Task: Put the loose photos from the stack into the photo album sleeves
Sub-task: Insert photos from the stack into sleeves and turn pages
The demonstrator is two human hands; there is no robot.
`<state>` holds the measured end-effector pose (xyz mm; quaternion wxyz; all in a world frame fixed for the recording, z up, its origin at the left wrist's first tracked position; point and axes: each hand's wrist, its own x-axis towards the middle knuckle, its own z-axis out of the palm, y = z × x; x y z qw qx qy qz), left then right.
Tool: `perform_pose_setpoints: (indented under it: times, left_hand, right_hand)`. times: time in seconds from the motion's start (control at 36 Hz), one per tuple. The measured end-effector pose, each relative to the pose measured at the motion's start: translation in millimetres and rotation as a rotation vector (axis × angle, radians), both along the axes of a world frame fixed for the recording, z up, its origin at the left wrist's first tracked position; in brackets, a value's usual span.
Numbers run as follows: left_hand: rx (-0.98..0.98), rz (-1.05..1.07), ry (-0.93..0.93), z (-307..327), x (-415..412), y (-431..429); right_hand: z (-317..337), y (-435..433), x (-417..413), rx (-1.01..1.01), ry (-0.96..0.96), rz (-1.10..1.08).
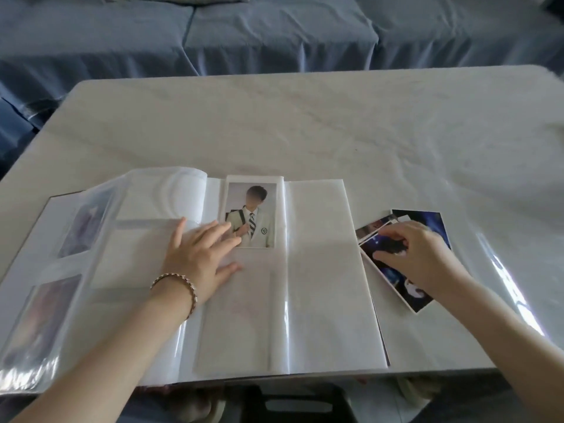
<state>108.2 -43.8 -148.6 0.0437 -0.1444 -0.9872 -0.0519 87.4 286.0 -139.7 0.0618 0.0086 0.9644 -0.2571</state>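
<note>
The open photo album lies flat at the near edge of the table, its clear sleeves mostly blank. One photo of a person in a pale uniform sits in the top sleeve near the spine. My left hand rests flat with spread fingers on the album page, fingertips touching that photo's lower left corner. To the right of the album lies the loose stack of dark photos. My right hand is on the stack, fingers curled, pinching the edge of the top photo.
The table has a pale, shiny, wrinkled cover and open surface beyond the album. A sofa with a blue cover stands behind it. Turned album pages with filled sleeves arch up at the left. A dark stool shows under the near edge.
</note>
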Motion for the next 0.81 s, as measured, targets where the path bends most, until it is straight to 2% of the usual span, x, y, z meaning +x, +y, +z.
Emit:
perform_pose_setpoints:
  times: [0.08, 0.17, 0.28, 0.33, 0.44, 0.53, 0.67, 0.81]
  left_hand:
    - [-0.023, -0.057, 0.089, -0.4, 1.7, 7.2]
    - [0.027, -0.02, 0.051, -4.8, 4.2, 11.7]
    - [0.004, -0.03, 0.069, -7.5, 5.4, 13.6]
    - [-0.019, -0.045, 0.098, -6.7, 5.2, 13.2]
    - [-0.046, -0.042, 0.066, -4.6, 6.8, 12.5]
    - [-0.045, -0.047, 0.054, -4.1, 7.7, 12.3]
    - [-0.03, -0.024, 0.076, -4.3, 7.9, 12.9]
    - [-0.041, -0.016, 0.015, -1.5, 10.0, 13.0]
  right_hand:
    - [-5.1, 24.1, 1.5, 0.164, -0.125, -0.079]
    - [-12.3, 33.6, 5.2, 0.279, -0.227, -0.101]
    - [-17.9, 34.2, 6.5, 0.331, -0.227, -0.12]
    - [-19.3, 36.2, 5.0, 0.285, -0.183, -0.159]
    - [-19.9, 44.9, 0.7, 0.0, -0.098, -0.298]
    - [-17.8, 48.9, -2.6, -0.133, -0.014, -0.33]
    - [-9.0, 52.6, -10.8, -0.24, 0.076, -0.406]
    - [-6.2, 52.8, -12.9, -0.293, 0.099, -0.384]
